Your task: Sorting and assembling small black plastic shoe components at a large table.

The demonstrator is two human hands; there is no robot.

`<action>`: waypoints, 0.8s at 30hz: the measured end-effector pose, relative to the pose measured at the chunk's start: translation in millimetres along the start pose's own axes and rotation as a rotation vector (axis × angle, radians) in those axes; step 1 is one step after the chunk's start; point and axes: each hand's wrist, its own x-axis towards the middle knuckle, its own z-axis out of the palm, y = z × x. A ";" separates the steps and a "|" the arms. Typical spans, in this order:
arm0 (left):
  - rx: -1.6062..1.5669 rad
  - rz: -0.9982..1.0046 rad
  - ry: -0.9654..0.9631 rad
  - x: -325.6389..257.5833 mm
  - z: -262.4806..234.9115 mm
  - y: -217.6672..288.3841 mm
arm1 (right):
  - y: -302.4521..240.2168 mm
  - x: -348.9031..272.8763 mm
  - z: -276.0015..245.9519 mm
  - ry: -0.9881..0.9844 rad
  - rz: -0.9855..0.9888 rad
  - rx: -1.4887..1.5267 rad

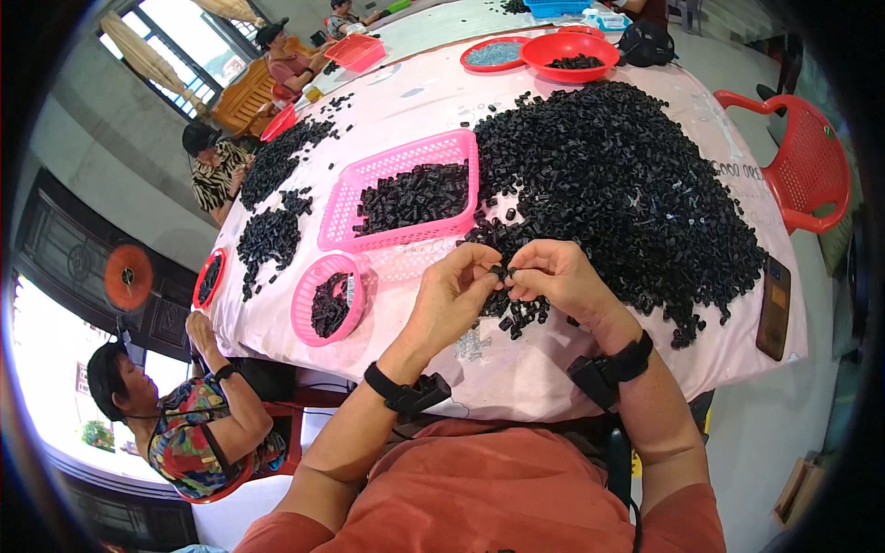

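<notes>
Head: pink-clothed table [553, 369] w/ black parts [618, 175], maybe plastic.

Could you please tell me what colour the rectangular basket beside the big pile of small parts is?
The rectangular basket is pink, seen clearly in the head view.

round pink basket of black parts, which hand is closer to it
Left. The left hand is just to the right of the round pink basket, with a short gap between them. The right hand sits farther right, beyond the left, by the big black pile.
</notes>
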 end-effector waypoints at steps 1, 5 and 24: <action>0.004 -0.035 0.002 -0.4 -0.3 1.4 | -0.3 0.2 -0.1 0.000 0.000 -0.001; 0.072 -0.036 0.008 0.2 0.6 -4.5 | -3.7 -0.9 1.3 0.002 0.043 0.013; 0.536 0.275 0.101 -1.8 19.3 12.5 | 0.8 -1.3 -5.9 -0.062 0.113 0.189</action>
